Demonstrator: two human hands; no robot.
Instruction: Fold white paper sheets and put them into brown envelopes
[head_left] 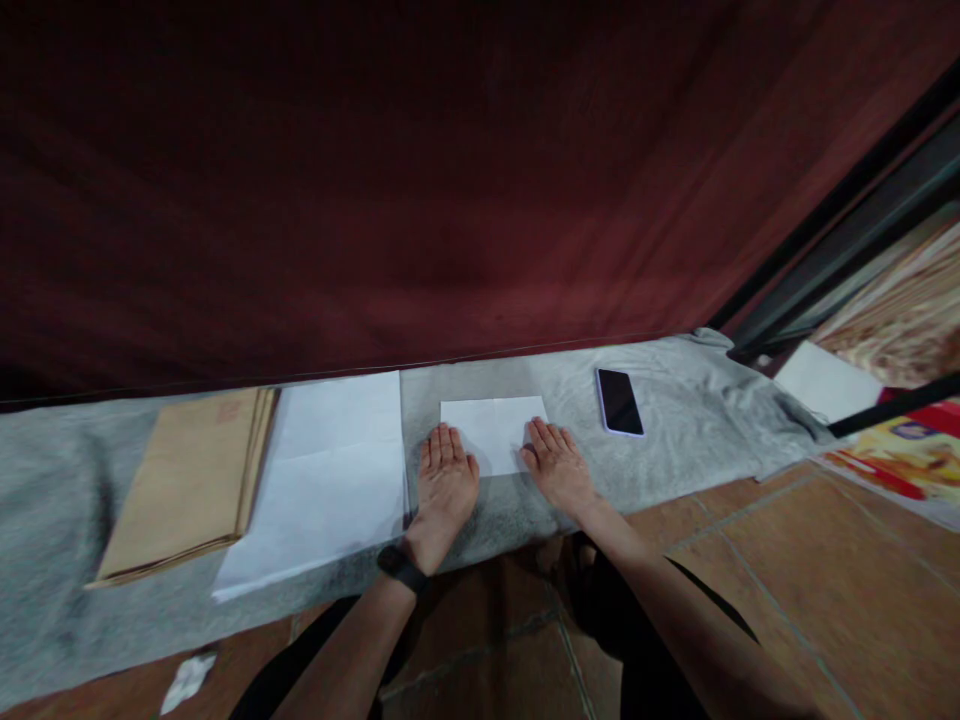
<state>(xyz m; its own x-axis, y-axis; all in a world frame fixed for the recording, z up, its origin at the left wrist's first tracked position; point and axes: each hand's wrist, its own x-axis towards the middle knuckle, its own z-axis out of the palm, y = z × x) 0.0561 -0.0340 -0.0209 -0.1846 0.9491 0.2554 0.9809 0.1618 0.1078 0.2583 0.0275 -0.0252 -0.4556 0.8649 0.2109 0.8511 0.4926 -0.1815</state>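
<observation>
A small white sheet of paper [495,432], with a faint crease down its middle, lies flat on the grey cloth [517,520] between my hands. Flat at its left edge rests my left hand [448,478], fingers stretched out and pointing away from me. My right hand [559,464] lies palm down over the paper's right edge, its fingers extended and slightly spread. Neither hand grips anything. To the left of my left hand are large white sheets of paper [330,470], and beyond them a stack of brown paper envelopes or bags [184,475].
A phone [620,403] with a dark screen lies right of my right hand. Behind the cloth rises a dark red surface [465,220]. A dark frame [847,230] and a printed package [907,450] stand at the right. A crumpled white scrap [187,680] lies on the tiled floor [795,560].
</observation>
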